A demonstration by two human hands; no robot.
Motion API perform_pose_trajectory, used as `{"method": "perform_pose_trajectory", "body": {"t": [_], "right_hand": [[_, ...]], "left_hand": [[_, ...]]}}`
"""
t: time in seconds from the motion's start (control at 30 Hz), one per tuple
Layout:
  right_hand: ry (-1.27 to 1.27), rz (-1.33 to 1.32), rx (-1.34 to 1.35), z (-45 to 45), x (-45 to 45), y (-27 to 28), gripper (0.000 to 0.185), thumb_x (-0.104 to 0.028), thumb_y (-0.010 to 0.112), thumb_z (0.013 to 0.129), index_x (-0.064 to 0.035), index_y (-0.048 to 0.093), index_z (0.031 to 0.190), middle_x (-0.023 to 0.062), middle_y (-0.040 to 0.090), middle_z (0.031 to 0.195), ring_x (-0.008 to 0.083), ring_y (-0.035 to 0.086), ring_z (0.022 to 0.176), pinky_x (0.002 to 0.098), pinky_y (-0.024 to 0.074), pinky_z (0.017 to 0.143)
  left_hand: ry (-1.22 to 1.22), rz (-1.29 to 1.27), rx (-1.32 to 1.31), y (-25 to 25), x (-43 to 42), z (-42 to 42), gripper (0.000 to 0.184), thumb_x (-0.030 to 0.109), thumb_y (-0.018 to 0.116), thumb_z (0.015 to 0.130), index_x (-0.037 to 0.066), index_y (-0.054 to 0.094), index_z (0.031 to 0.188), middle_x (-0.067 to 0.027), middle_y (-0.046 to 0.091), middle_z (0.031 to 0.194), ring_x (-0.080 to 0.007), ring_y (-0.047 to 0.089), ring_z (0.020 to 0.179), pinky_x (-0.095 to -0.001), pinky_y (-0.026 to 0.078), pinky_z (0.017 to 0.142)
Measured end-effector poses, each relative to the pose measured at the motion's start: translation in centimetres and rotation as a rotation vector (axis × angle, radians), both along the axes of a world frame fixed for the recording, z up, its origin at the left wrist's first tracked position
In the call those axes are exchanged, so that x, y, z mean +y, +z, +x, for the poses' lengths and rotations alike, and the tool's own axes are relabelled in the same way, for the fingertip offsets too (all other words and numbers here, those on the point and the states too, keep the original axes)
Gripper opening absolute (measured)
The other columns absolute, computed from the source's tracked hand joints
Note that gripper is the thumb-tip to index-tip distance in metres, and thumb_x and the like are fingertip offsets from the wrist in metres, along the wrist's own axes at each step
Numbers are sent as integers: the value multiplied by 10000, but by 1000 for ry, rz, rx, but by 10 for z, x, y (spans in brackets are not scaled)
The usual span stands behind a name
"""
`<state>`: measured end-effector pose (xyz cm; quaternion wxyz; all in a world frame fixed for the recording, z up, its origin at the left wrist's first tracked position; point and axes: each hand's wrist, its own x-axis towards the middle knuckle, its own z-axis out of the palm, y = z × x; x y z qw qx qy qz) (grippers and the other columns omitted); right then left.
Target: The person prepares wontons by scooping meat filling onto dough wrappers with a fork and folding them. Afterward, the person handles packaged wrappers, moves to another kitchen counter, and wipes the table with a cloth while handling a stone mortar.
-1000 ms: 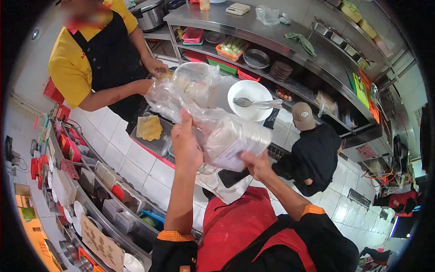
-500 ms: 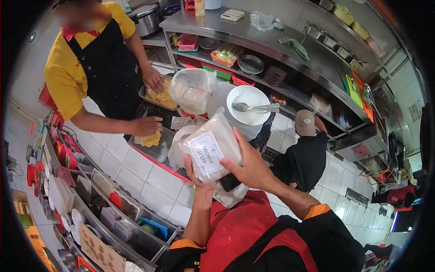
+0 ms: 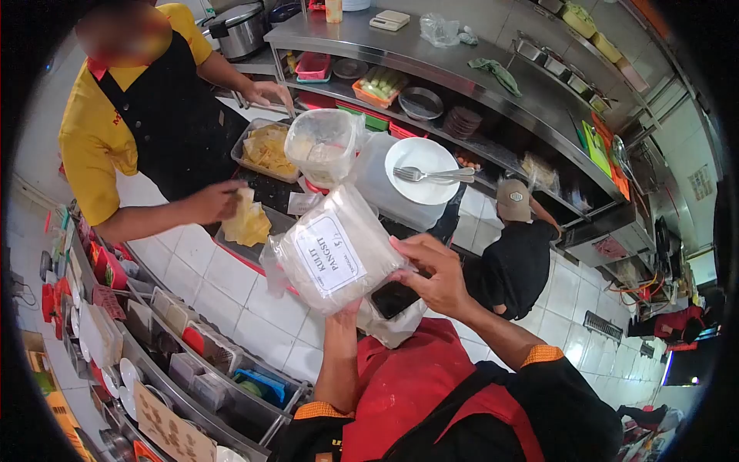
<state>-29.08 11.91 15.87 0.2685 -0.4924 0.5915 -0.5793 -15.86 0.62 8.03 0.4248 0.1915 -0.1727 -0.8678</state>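
A plastic-wrapped pack of wonton skins [image 3: 369, 250], with a white label reading "KULIT PANGSIT", is held up in front of my red apron. My left hand [image 3: 344, 314] supports it from below, its fingers mostly hidden behind the pack. On the pack's right edge, my right hand [image 3: 435, 273] grips with thumb and fingers. Just beneath lie a dark phone-like object [image 3: 394, 299] and a crumpled plastic bag [image 3: 392, 331]. Beyond the pack stand a clear tub [image 3: 312, 165] with pale contents and a white bowl [image 3: 439, 185] with a fork and another utensil across it.
Across from me, a co-worker in yellow [image 3: 100, 165] handles yellowish sheets [image 3: 248, 223] beside a tray [image 3: 245, 163] of similar pieces. Another person in a cap [image 3: 512, 262] crouches at the right. A steel counter [image 3: 454, 65] runs along the back; a container rack [image 3: 192, 369] stands at left.
The pack has turned so its label faces me more squarely. My right hand has shifted from its face to its right edge. The co-worker's hand has left the tray; the other lifts a sheet.
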Motion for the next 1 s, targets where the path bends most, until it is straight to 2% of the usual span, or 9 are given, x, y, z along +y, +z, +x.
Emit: {"method": "perform_pose_trajectory", "body": {"t": [0.13,0.2,0.33,0.37,0.43,0.53,0.73,0.87,1.0], "right_hand": [[-90,-147,342,-3,-4,18,242,32,697,797,6,681,1037,100,619,880,134,610,737,239,497,614],[-43,-185,388,-7,-9,29,138,18,689,806,10,692,944,95,618,794,128,602,609,231,474,517],[64,-260,474,-4,-16,58,71,14,649,846,11,669,914,86,607,751,106,587,609,229,461,508],[-71,-201,262,0,-16,61,63,-38,669,846,11,647,878,90,592,721,114,562,598,253,445,515],[-191,-138,51,-3,-16,62,121,-91,689,846,12,626,841,93,577,691,122,537,588,277,430,521],[-174,294,175,-18,-22,57,457,-421,603,896,8,544,751,78,450,561,126,398,543,308,380,519],[49,465,130,-12,-31,38,491,-379,539,945,25,511,666,75,436,528,127,377,525,343,344,492],[88,422,-206,-7,-25,42,436,-319,533,960,9,539,672,42,465,524,88,418,455,285,340,426],[-102,324,69,-7,-28,45,422,-313,529,963,-3,555,678,28,483,528,77,445,418,257,336,393]], "left_hand": [[32,18,-20,4,-10,9,904,760,377,821,152,252,1478,-106,284,1513,-351,301,1363,-540,237,1117],[-159,-169,501,4,-17,14,927,780,379,806,151,259,1476,-95,297,1508,-349,315,1355,-544,242,1113],[17,82,456,0,-6,13,916,775,376,814,156,253,1477,-90,283,1514,-349,311,1353,-544,258,1105],[57,24,284,7,-3,8,930,785,386,800,166,246,1480,-85,268,1520,-349,300,1357,-545,262,1103],[108,-30,115,12,-4,7,946,796,397,785,177,239,1483,-81,254,1526,-349,288,1362,-546,267,1100],[74,39,123,15,-9,7,1005,836,377,752,151,248,1476,-105,263,1518,-340,305,1358,-523,242,1123],[-65,-81,524,-8,-12,18,987,803,455,749,148,271,1463,-98,281,1508,-319,300,1360,-521,274,1108],[-1,-135,134,-11,-12,16,991,783,498,743,146,262,1465,-103,306,1494,-324,311,1355,-517,285,1106],[36,-84,89,0,-8,15,1003,773,515,741,130,253,1465,-109,309,1491,-330,342,1338,-508,306,1099]]}}
